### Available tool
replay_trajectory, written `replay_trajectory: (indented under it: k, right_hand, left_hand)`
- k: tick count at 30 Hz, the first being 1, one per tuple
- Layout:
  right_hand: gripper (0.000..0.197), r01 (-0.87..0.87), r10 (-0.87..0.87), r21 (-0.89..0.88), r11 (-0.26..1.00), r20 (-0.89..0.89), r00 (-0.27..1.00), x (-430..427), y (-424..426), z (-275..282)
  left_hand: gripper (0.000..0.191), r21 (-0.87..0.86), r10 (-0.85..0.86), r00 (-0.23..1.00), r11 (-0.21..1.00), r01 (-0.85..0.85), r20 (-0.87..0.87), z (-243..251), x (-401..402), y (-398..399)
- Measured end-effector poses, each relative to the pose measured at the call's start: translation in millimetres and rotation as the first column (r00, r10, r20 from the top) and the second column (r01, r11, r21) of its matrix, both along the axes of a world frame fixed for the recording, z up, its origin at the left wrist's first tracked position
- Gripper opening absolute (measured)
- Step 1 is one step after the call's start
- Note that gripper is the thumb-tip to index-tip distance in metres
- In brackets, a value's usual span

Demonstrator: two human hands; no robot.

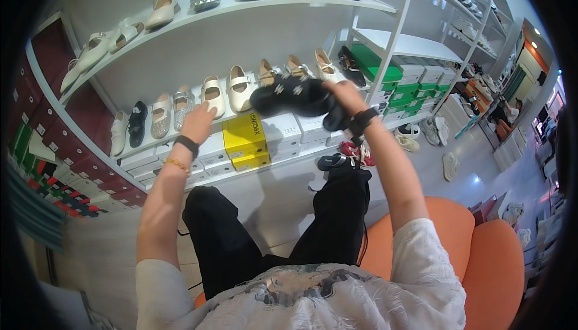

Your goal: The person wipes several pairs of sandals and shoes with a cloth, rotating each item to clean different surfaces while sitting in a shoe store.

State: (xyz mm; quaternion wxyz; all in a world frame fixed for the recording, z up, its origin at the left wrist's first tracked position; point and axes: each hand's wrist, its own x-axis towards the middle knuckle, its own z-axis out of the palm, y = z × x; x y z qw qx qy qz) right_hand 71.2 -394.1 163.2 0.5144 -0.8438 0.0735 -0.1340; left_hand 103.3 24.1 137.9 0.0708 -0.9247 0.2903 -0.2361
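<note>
My right hand (pixel 347 97) grips black shoes (pixel 293 94) by their right end, holding them up before the lower shelf. Pale ornaments dot their black straps, and blur hides whether this is one shoe or a pair. Over the front of that shelf reaches my left hand (pixel 198 121), holding nothing. Its fingertips overlap the toe of a cream Mary Jane shoe (pixel 213 97); I cannot tell whether they touch it. Just right of that stands a second cream Mary Jane shoe (pixel 239 88). Silver glitter shoes (pixel 161 120) are to the left of my left hand.
Yellow shoe boxes (pixel 245 136) and white shoe boxes (pixel 282 131) are stacked under the lower shelf. An upper shelf (pixel 253 5) carries more shoes. Black sandals (pixel 335 162) and red shoes (pixel 356 151) are on the floor near my knee. An orange seat (pixel 451 235) is at right.
</note>
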Motion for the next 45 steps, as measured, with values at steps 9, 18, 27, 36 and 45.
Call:
replay_trajectory:
  k: [9, 18, 27, 36, 45]
  right_hand:
    - [0.035, -0.010, -0.158, 0.608, 0.794, 0.222, 0.962, -34.3, -137.1, 103.2]
    - [0.038, -0.120, -0.187, 0.590, 0.798, 0.432, 0.882, -3.7, -215.0, 178.5]
    - [0.036, -0.084, -0.233, 0.586, 0.806, 0.444, 0.866, 16.6, -182.2, 221.4]
    - [0.032, -0.031, -0.377, 0.710, 0.704, 0.410, 0.830, 74.2, -223.8, 229.3]
    - [0.052, 0.260, -0.699, 0.791, 0.554, 0.273, 0.661, 112.9, -221.1, 222.5]
  left_hand:
    - [0.019, -0.092, 0.095, 0.989, 0.990, -0.106, -0.117, 64.3, -20.2, 26.0]
    - [0.018, -0.170, 0.009, 0.972, 0.984, -0.050, -0.237, 46.2, -23.0, 27.7]
    - [0.014, -0.222, 0.040, 0.960, 0.969, -0.105, -0.278, 20.4, -20.4, 52.5]
    - [0.009, -0.294, -0.059, 0.965, 0.956, -0.020, -0.257, -65.4, -31.1, 45.8]
    - [0.008, -0.392, -0.057, 0.902, 0.911, -0.128, -0.428, -68.4, -40.8, 41.9]
